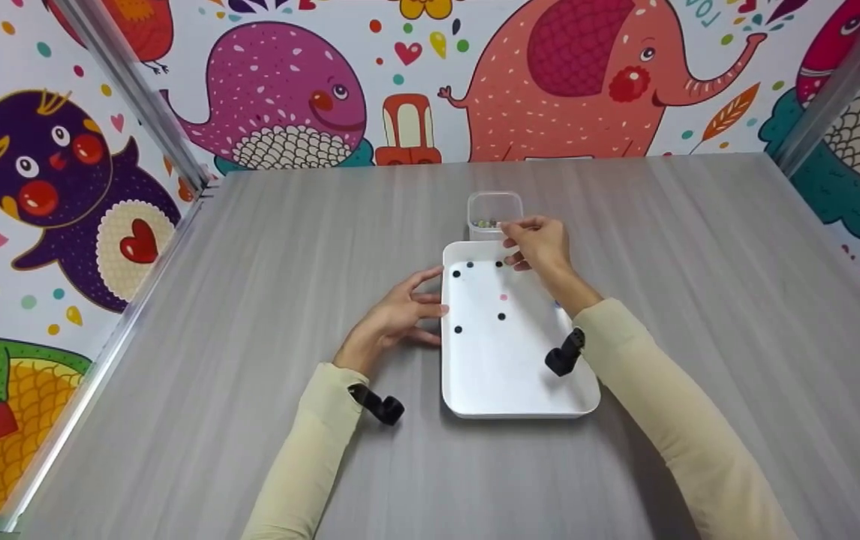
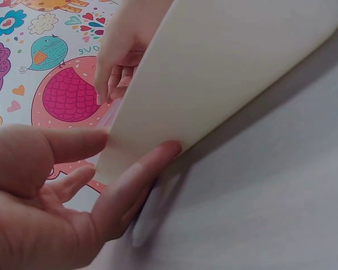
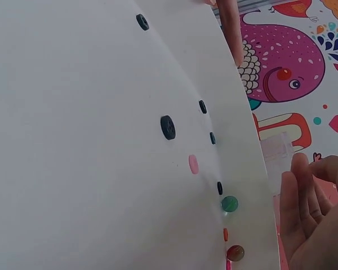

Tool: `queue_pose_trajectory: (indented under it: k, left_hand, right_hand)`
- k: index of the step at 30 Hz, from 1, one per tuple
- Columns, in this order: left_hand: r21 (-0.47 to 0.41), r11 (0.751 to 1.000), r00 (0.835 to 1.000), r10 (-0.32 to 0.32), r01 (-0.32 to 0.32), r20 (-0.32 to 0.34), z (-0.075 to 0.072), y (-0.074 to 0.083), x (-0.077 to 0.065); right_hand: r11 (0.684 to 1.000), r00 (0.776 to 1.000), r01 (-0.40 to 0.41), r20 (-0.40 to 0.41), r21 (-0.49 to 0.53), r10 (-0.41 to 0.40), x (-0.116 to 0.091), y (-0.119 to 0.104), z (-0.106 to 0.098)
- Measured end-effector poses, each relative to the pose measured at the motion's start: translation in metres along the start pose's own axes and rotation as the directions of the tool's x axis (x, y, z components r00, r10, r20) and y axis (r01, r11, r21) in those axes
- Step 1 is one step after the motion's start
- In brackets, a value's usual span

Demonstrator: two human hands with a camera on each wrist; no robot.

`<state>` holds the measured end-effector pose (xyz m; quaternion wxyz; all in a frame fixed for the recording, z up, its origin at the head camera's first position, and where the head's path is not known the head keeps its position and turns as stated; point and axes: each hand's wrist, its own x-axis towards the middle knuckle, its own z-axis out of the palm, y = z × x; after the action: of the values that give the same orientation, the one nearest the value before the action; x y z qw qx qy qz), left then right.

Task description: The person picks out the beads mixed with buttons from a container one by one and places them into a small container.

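My left hand (image 1: 400,307) rests against the left wall of a shallow white tray (image 1: 516,382), its fingers spread along the side; in the left wrist view a fingertip touches the outer wall. My right hand (image 1: 542,244) is over the tray's far end, thumb and fingertips close together at a small clear plastic box (image 1: 495,202) with several small marbles in its bottom. Whether a small thing sits between those fingertips I cannot tell. Inside the tray lie several black buttons (image 1: 502,316), a pink button (image 1: 503,298), a green marble (image 3: 229,203) and a brownish marble (image 3: 235,253).
The tray and box stand on a grey wood-grain table (image 1: 287,247). A printed wall with cartoon animals (image 1: 280,97) rises behind it, and another stands at the left. Metal posts (image 1: 130,90) mark the corners. A small black camera sits on each sleeve.
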<state>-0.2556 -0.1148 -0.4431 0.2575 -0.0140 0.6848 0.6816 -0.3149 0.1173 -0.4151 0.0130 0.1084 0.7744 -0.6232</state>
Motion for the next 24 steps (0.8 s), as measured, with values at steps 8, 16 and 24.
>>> queue_pose_trajectory:
  k: [8, 16, 24]
  left_hand:
    - [0.005, 1.0, 1.0, 0.003, -0.003, -0.005, -0.001, 0.0, 0.001]
    - [0.028, 1.0, 1.0, 0.014, -0.014, 0.002, -0.001, -0.002, 0.001]
    - [0.008, 1.0, 1.0, 0.008, -0.008, -0.003, 0.0, 0.0, 0.0]
  right_hand:
    - [1.0, 1.0, -0.012, 0.0, -0.021, 0.012, 0.0, 0.006, 0.0]
    - [0.996, 0.998, -0.057, 0.016, -0.067, 0.059, -0.002, 0.012, 0.001]
    - [0.989, 0.992, -0.12, 0.013, -0.08, 0.122, -0.002, 0.013, 0.001]
